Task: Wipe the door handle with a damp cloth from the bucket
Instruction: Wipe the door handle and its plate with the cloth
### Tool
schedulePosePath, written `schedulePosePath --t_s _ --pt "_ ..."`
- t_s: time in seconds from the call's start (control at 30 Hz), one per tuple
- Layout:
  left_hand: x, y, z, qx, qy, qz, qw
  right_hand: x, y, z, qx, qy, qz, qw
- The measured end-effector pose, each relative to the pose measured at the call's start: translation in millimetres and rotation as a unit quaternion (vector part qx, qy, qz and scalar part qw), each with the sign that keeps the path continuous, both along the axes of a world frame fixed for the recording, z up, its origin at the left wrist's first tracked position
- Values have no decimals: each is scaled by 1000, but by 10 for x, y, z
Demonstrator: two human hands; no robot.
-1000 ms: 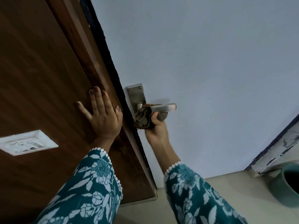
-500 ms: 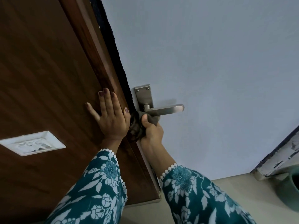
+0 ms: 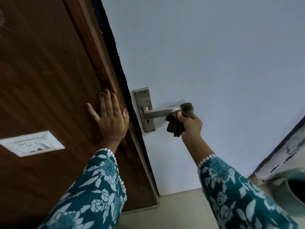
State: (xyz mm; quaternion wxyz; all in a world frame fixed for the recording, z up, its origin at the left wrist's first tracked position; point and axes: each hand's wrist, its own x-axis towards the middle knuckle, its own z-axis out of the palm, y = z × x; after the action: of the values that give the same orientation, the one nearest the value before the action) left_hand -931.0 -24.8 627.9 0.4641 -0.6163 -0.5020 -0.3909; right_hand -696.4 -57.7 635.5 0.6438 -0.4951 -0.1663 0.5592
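The pale door (image 3: 214, 63) fills the view beside the brown wooden panel (image 3: 41, 80), where her left hand (image 3: 112, 119) lies flat, fingers spread. Low at the right edge sits the green bucket (image 3: 287, 192); on the door, her right hand (image 3: 191, 124) is closed around the dark cloth (image 3: 176, 124), which wraps the free end of the metal door handle (image 3: 158, 112)

The left hand (image 3: 110, 119) lay flat with fingers spread, while the right hand (image 3: 191, 123) was raised farther right, fist clenched.
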Motion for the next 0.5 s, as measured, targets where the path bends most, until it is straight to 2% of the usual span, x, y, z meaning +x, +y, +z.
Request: schedulePosePath --t_s 0.13,0.27,0.37,0.4,0.43,0.47,0.5 --pt "25 -91 44 -56 -4 29 998 203 -101 103 13 -97 31 995" --pt "123 -259 110 -139 -44 46 988 430 -315 101 59 -85 55 993" --pt "384 -495 138 -210 -143 9 967 616 -534 75 105 -30 109 988" --pt "528 -616 127 -238 -202 -44 949 665 -597 72 111 -9 134 985" --pt "699 -760 120 -272 -271 -117 916 701 -640 66 116 15 160 980" --pt "885 -914 101 -314 -344 -199 862 728 -684 65 121 38 189 974" --pt "1079 -1078 106 -363 -422 -271 785 747 -720 69 129 58 218 966"
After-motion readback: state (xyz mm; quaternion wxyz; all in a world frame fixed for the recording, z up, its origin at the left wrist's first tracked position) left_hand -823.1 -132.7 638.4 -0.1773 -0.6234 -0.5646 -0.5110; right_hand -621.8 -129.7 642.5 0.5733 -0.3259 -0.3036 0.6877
